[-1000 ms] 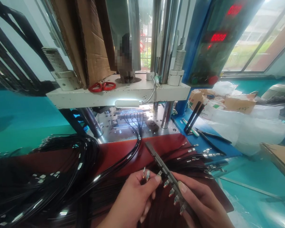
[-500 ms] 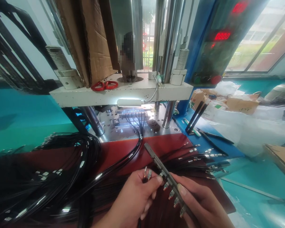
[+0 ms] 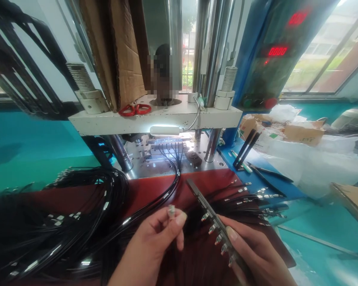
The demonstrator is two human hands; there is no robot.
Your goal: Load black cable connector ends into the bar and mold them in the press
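Observation:
My left hand (image 3: 158,238) pinches a small metal cable connector (image 3: 171,211) between thumb and forefinger. A short gap separates it from a dark metal strip (image 3: 213,217), which my right hand (image 3: 247,250) grips along its lower half. Several small metal connectors (image 3: 211,229) sit in a row along the strip's left edge, their copper-coloured ends pointing toward my left hand. Under the press, black cables (image 3: 176,174) run out of a brightly lit metal mould (image 3: 167,149). The lower end of the strip is partly hidden behind my right fingers.
A thick bundle of black cables (image 3: 107,190) covers the left of the red board (image 3: 149,182). More cable ends (image 3: 256,194) lie at the right. Pliers (image 3: 270,174) rest on the blue surface. Red-handled scissors (image 3: 135,109) lie on the press plate (image 3: 197,117).
My left hand has moved left, away from the strip, with a connector in its fingers. A connector stays on the strip where my thumb was. The right hand has barely shifted.

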